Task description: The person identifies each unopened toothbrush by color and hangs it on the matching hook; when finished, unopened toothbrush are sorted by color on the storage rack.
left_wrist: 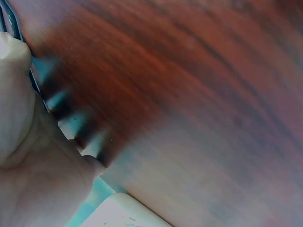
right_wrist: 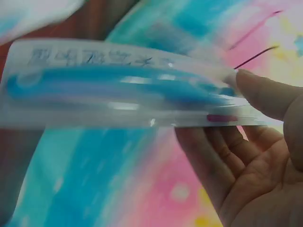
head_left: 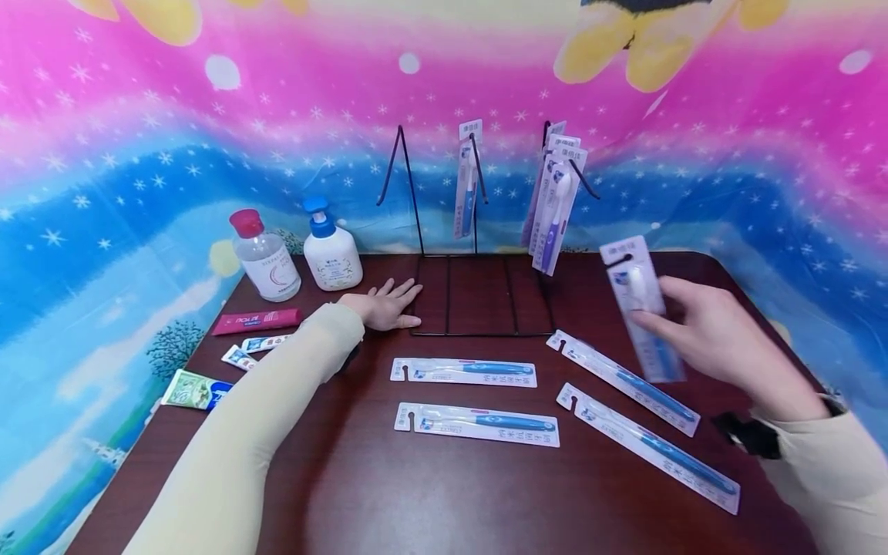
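Observation:
My right hand (head_left: 714,331) pinches a packaged blue toothbrush (head_left: 641,297) between thumb and fingers, raised at the right with its hanging slot up. The right wrist view shows the toothbrush pack (right_wrist: 118,90) close up, thumb on its near face. My left hand (head_left: 390,304) lies with fingers spread on the table, fingertips right at the left side of the black wire rack (head_left: 447,297). A blue toothbrush pack (head_left: 466,181) hangs from the middle hook. Several packs with a purple toothbrush (head_left: 555,223) in front hang from the right hook. The left hook (head_left: 398,154) is bare.
Two toothbrush packs (head_left: 463,373) lie in front of the rack, two more (head_left: 652,447) slantwise at the right. At the left stand a clear bottle (head_left: 267,262) and a white pump bottle (head_left: 333,258). A red tube (head_left: 257,321) and smaller tubes lie near the left sleeve.

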The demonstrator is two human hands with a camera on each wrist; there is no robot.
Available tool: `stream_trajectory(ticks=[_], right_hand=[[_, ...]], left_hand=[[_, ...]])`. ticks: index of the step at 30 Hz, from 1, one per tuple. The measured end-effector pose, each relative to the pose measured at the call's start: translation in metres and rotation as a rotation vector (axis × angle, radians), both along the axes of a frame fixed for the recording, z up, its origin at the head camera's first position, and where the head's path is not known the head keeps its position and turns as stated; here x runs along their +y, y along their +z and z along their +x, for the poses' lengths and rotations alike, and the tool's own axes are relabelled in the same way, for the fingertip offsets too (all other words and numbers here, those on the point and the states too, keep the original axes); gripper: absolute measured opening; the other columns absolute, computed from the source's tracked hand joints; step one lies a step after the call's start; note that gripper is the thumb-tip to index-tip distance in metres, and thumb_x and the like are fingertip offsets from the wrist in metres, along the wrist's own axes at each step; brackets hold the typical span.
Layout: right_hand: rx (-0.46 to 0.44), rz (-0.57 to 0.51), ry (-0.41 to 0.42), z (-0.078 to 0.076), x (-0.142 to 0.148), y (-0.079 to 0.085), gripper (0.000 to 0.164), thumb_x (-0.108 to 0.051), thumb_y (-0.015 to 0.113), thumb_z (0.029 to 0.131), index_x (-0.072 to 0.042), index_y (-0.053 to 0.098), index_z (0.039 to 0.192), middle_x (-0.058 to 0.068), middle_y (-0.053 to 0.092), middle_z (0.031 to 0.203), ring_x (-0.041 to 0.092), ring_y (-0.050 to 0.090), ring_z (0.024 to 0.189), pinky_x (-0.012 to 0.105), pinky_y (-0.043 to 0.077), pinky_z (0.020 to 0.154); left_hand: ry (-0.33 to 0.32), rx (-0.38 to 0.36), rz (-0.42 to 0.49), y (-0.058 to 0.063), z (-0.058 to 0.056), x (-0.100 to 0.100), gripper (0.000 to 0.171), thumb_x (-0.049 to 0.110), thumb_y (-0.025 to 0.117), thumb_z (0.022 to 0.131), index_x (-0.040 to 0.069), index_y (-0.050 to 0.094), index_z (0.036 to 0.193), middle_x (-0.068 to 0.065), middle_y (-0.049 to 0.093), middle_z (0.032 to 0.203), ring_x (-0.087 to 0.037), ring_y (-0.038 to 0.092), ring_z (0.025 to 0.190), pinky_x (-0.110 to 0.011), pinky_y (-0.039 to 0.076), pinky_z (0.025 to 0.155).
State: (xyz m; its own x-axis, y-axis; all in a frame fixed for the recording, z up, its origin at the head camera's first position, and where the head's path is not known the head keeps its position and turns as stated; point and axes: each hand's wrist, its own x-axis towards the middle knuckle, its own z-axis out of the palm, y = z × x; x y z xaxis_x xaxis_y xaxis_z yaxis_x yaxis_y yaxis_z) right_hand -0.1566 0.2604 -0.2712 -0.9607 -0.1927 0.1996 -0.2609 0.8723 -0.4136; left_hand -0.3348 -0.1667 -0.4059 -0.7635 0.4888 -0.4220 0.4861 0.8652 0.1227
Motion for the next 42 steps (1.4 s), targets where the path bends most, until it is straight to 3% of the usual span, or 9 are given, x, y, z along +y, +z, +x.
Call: stream_trajectory(ticks=[4,7,9,14,17,20,30,39,42], right_hand=[[0.013,-0.16,0.102,-0.007,-0.05,0.007,0.042,-0.038,0.064,0.085,-0.011,0.059,0.117,0.013,0.065,0.104,0.027,0.065,0.083,0.048,0.051,0.068],[-0.009,-0.237,0.161,-0.017,-0.079,0.008,0.047,-0.036,0.064,0.085,-0.012,0.055,0.124,0.011,0.062,0.112,0.026,0.064,0.091,0.048,0.051,0.071],[-0.023,-0.278,0.175,-0.025,-0.095,0.007,0.048,-0.035,0.065,0.084,-0.015,0.054,0.126,0.008,0.061,0.115,0.024,0.063,0.094,0.047,0.051,0.072],[-0.062,-0.337,0.201,-0.04,-0.121,0.005,0.049,-0.034,0.065,0.085,-0.017,0.052,0.13,0.007,0.058,0.119,0.023,0.061,0.098,0.047,0.051,0.073],[-0.067,-0.351,0.212,-0.047,-0.131,0.005,0.048,-0.033,0.065,0.085,-0.017,0.052,0.128,0.006,0.059,0.118,0.022,0.062,0.096,0.046,0.051,0.074],[-0.061,-0.358,0.198,-0.053,-0.138,0.006,0.046,-0.032,0.065,0.085,-0.016,0.053,0.127,0.006,0.061,0.115,0.021,0.062,0.094,0.045,0.051,0.074],[-0.038,-0.346,0.155,-0.08,-0.15,0.003,0.041,-0.033,0.065,0.085,-0.015,0.057,0.121,0.003,0.063,0.107,0.016,0.063,0.087,0.038,0.052,0.071],[-0.095,-0.378,0.122,-0.114,-0.16,0.002,0.039,-0.031,0.064,0.087,-0.013,0.057,0.121,0.004,0.063,0.104,0.016,0.062,0.084,0.038,0.051,0.071],[-0.116,-0.379,0.111,-0.128,-0.164,0.004,0.04,-0.031,0.063,0.087,-0.013,0.056,0.123,0.005,0.063,0.107,0.016,0.063,0.086,0.038,0.051,0.073]], left_hand=[[0.004,-0.007,0.019,0.003,0.0,-0.001,0.078,0.057,0.035,0.092,0.018,-0.001,0.149,-0.006,-0.005,0.154,-0.038,-0.002,0.137,-0.056,0.01,0.105],[0.004,-0.021,0.043,-0.001,-0.003,-0.003,0.079,0.058,0.035,0.092,0.017,-0.001,0.149,-0.008,-0.006,0.154,-0.04,-0.004,0.136,-0.058,0.007,0.104],[0.002,-0.028,0.068,-0.008,-0.007,-0.004,0.081,0.059,0.036,0.091,0.017,0.0,0.149,-0.009,-0.006,0.153,-0.042,-0.005,0.135,-0.061,0.006,0.103],[0.012,-0.041,0.081,-0.009,-0.004,-0.004,0.083,0.063,0.036,0.088,0.02,0.001,0.149,-0.007,-0.005,0.154,-0.042,-0.006,0.135,-0.061,0.004,0.102],[0.023,-0.041,0.059,-0.003,0.002,-0.003,0.082,0.062,0.036,0.089,0.02,0.001,0.149,-0.006,-0.005,0.154,-0.04,-0.006,0.136,-0.059,0.004,0.104],[0.006,-0.029,0.071,-0.006,0.0,-0.004,0.082,0.062,0.035,0.089,0.019,0.001,0.149,-0.008,-0.005,0.154,-0.041,-0.005,0.135,-0.06,0.005,0.103],[0.001,0.005,0.031,-0.001,0.001,-0.003,0.077,0.058,0.034,0.092,0.018,0.002,0.149,-0.007,-0.003,0.154,-0.038,-0.001,0.137,-0.057,0.009,0.105],[0.007,-0.032,0.085,-0.007,-0.002,-0.007,0.081,0.062,0.036,0.089,0.02,0.001,0.149,-0.006,-0.004,0.154,-0.04,-0.005,0.136,-0.059,0.004,0.104],[0.012,-0.034,0.074,-0.002,0.001,-0.004,0.081,0.061,0.037,0.089,0.02,0.002,0.149,-0.006,-0.004,0.154,-0.039,-0.004,0.136,-0.059,0.004,0.104]])
